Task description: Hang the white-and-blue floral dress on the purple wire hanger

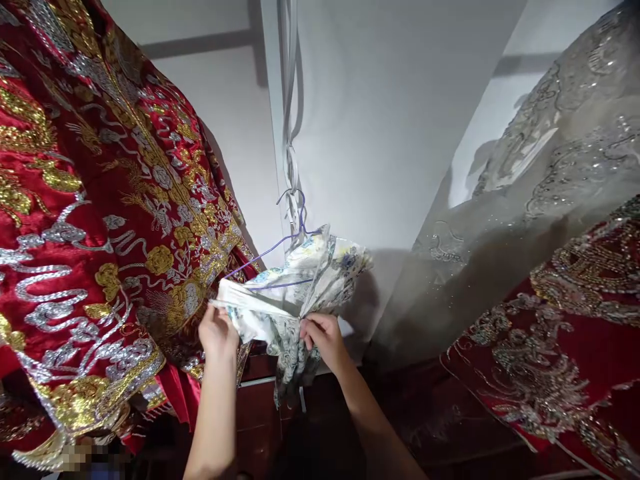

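A purple wire hanger (273,249) hangs by its hook from a bundle of white cable. Over its right side lies a white garment (295,280) with a blue, yellow and grey floral print, bunched and partly gathered. My left hand (219,328) pinches the garment's white edge near the hanger's left end, which the cloth partly hides. Lower down at the middle, my right hand (321,337) is closed on a gathered fold of the same garment. Cloth is stretched between the two hands, and its lower part dangles below my right hand.
A red jacket (165,180) with gold and silver embroidery hangs close on the left. White cables (290,80) run down the pale wall (370,100). To the right are a sheer beaded white gown (555,167) and a red beaded garment (565,360). Dark red flooring lies below.
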Motion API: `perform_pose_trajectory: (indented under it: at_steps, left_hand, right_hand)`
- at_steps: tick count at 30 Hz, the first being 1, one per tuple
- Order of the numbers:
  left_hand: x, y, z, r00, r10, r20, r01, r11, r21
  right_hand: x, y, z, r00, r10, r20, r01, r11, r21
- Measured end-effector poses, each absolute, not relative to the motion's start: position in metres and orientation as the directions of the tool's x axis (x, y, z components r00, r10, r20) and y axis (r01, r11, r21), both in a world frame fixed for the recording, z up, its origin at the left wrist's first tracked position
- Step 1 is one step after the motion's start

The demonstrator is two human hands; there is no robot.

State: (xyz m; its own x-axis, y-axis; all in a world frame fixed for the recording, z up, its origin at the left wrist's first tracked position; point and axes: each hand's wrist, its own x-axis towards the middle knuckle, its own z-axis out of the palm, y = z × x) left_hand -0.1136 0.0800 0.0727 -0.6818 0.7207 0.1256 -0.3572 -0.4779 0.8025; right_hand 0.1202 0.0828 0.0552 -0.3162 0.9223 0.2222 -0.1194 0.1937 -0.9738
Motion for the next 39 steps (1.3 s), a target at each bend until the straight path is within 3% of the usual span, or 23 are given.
perform_pose_trajectory:
  at_steps: [4, 8, 12, 15, 19, 21, 23, 27, 30, 35, 39]
  left_hand:
    - [-0.078, 0.072, 0.019, -0.567, 0.818, -0.094, -0.502, -0.254, 0.827]
    - [-0.037, 0.058, 0.021, -0.468, 0.871, -0.15, -0.552, -0.155, 0.819]
    - [0.008, 0.044, 0.049, -0.242, 0.969, 0.047, -0.438, -0.152, 0.886]
    - [0.041, 0.036, 0.062, -0.098, 0.977, 0.188, -0.184, -0.203, 0.962]
    - [0.056, 0.027, 0.064, -0.173, 0.937, 0.304, 0.081, -0.294, 0.952]
    - [0.051, 0.021, 0.059, -0.186, 0.923, 0.337, 0.131, -0.317, 0.939]
    - [0.044, 0.01, 0.053, -0.084, 0.952, 0.293, 0.133, -0.281, 0.95]
    - [0.031, -0.015, 0.04, 0.206, 0.97, 0.133, 0.263, -0.186, 0.947]
    - [0.011, -0.023, 0.04, 0.077, 0.979, 0.188, 0.39, -0.203, 0.898]
    - [-0.06, -0.016, 0.059, -0.007, 0.928, 0.372, 0.566, -0.303, 0.766]
    - [-0.11, -0.004, 0.088, -0.129, 0.872, 0.473, 0.614, -0.305, 0.728]
  right_hand:
    - [0.142, 0.077, 0.044, -0.374, 0.915, 0.153, -0.067, 0.138, -0.988]
    - [0.168, 0.081, 0.032, -0.36, 0.932, 0.043, 0.111, 0.089, -0.99]
    - [0.182, 0.079, 0.033, -0.239, 0.959, 0.156, 0.182, 0.202, -0.962]
    - [0.186, 0.069, 0.039, -0.386, 0.915, 0.118, 0.03, 0.14, -0.99]
    - [0.194, 0.061, 0.043, -0.645, 0.761, 0.067, -0.054, 0.043, -0.998]
    - [0.201, 0.064, 0.05, -0.699, 0.711, 0.079, -0.006, 0.104, -0.995]
    - [0.206, 0.073, 0.063, -0.654, 0.745, 0.131, 0.06, 0.223, -0.973]
    - [0.203, 0.105, 0.103, -0.418, 0.791, 0.446, 0.056, 0.512, -0.857]
    - [0.188, 0.138, 0.122, -0.321, 0.788, 0.525, 0.065, 0.572, -0.818]
    - [0.168, 0.183, 0.106, -0.253, 0.926, 0.281, 0.235, 0.34, -0.91]
    - [0.179, 0.191, 0.096, -0.189, 0.935, 0.299, 0.298, 0.345, -0.89]
